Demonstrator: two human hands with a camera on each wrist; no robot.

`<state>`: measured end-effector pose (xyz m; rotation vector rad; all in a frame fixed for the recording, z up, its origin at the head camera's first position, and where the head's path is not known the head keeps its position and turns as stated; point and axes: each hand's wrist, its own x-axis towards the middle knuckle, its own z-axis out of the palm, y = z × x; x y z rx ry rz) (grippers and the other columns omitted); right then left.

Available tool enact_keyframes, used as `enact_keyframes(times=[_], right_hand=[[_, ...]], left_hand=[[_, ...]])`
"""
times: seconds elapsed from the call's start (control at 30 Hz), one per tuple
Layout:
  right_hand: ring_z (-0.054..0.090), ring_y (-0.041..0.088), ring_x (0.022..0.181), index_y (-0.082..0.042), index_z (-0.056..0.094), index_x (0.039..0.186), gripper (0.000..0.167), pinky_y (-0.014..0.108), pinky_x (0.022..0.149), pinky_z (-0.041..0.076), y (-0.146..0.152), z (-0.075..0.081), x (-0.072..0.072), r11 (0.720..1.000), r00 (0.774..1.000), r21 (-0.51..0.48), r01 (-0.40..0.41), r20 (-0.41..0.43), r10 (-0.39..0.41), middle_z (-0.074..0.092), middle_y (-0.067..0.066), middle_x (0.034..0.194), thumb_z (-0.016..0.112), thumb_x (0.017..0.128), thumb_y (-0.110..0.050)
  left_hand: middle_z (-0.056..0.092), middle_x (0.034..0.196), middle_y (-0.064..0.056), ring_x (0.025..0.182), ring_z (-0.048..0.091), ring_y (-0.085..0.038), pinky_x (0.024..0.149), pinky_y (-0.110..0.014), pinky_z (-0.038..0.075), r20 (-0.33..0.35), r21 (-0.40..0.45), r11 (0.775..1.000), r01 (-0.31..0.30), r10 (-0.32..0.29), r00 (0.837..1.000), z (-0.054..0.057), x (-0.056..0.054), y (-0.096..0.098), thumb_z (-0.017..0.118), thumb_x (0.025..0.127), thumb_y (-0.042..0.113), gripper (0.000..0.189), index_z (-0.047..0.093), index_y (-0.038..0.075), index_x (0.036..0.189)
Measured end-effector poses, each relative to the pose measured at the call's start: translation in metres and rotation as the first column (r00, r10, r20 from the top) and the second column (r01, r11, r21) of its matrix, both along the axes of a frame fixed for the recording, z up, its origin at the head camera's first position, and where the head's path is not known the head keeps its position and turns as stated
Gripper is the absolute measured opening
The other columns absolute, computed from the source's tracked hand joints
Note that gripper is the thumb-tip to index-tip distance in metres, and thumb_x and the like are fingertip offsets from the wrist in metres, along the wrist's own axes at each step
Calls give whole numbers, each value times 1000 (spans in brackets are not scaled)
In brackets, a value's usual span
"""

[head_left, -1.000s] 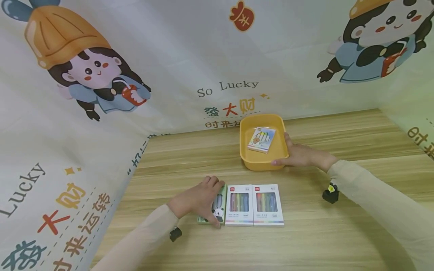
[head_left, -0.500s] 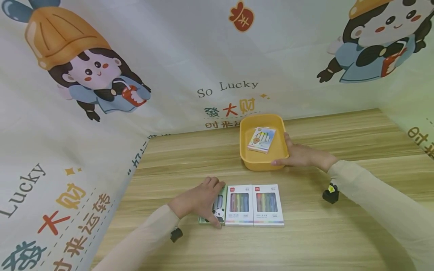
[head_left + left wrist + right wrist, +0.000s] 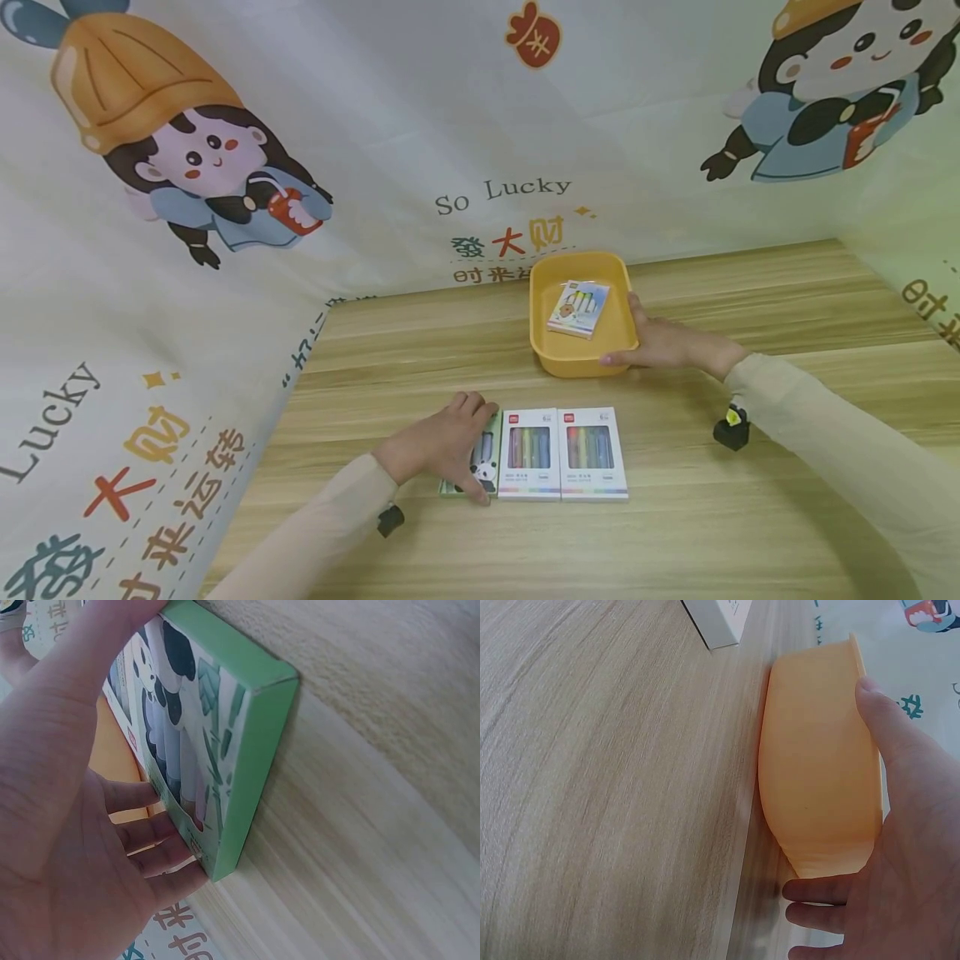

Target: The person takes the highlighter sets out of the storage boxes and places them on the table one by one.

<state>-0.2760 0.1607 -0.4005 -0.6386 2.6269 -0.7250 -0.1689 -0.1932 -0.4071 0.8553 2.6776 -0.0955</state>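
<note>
the left hand (image 3: 438, 446) grips the green panda box (image 3: 187, 727) by its two short ends, thumb at the lower end and fingers at the upper end as the head view has it. the right hand (image 3: 663, 342) lies spread against the right side of the yellow tub (image 3: 570, 367), thumb round by the near corner, the fingers that show reaching out straight.

the green panda box sits just below and left of the middle of the frame, right under the left hand, which is the nearer one. its long axis runs up and down the frame; the yellow tub stands to the upper right of it, apart from it, and the right hand is on the tub's outer side.

just right of the green panda box lie two white pen boxes (image 3: 529, 455), side by side and lined up the same way. a small marker box (image 3: 578, 309) lies askew inside the tub. all rest on the wood-grain table (image 3: 465, 550), with a printed cloth (image 3: 390, 125) across the top of the frame.
</note>
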Motion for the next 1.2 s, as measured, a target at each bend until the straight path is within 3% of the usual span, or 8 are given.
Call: enact_keyframes(times=[1.2], right_hand=[[45, 52, 134, 5, -22, 152, 125, 66, 107, 40, -1, 1, 1, 1000, 1000, 4, -8, -11, 8, 29, 38, 153, 56, 87, -69]], left_hand=[[37, 149, -13, 134, 37, -26, 118, -40, 40, 3, 3, 1000, 3, -3, 1000, -1, 1, -2, 83, 54, 71, 132, 28, 4, 154]])
